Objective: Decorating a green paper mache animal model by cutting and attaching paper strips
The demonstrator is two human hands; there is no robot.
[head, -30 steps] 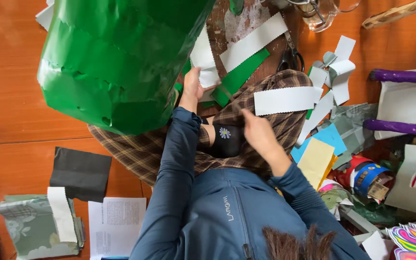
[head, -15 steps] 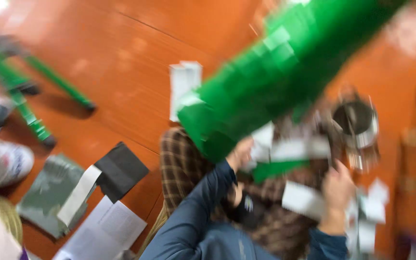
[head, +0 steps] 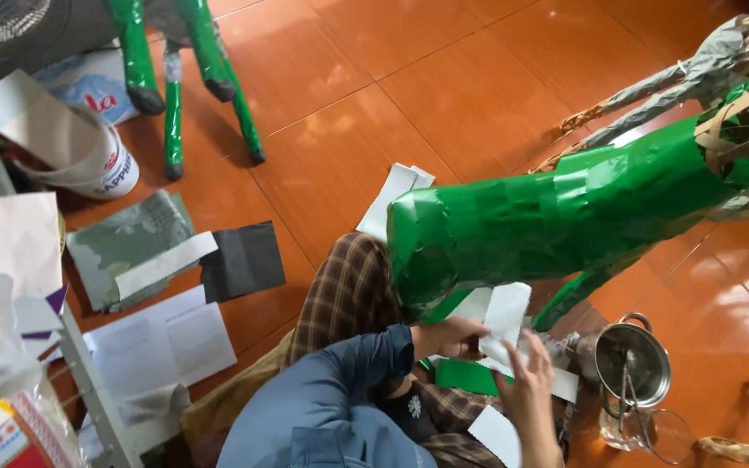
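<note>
Head view, looking down at our lap as we sit on the floor. Our left hand (head: 451, 336), in a blue sleeve, closes its fingers on the lower edge of a crumpled strip of white paper (head: 506, 317), pinching it. Our right hand (head: 529, 384) lies just beside it with fingers spread flat, pressing on the same strip from below. The paper sits against the underside of a large green paper-covered sculpture (head: 565, 212), shaped like a long body, which stretches from our knees up to the right. At its far end a bare woven cane frame (head: 743, 104) shows through.

Under our hands lie plaid trousers (head: 348, 295) and a flat green paper piece (head: 465, 377). To the right stands a small steel pot (head: 633, 362) with a tool in it, near a glass lid (head: 652, 429).

To the left, on the orange tiled floor (head: 444, 78), lie a black paper square (head: 243, 260), a grey printed sheet (head: 127, 243), a white printed sheet (head: 162, 342) and a white plastic bucket (head: 101, 169). Green wrapped legs (head: 175, 78) stand at the top left.
</note>
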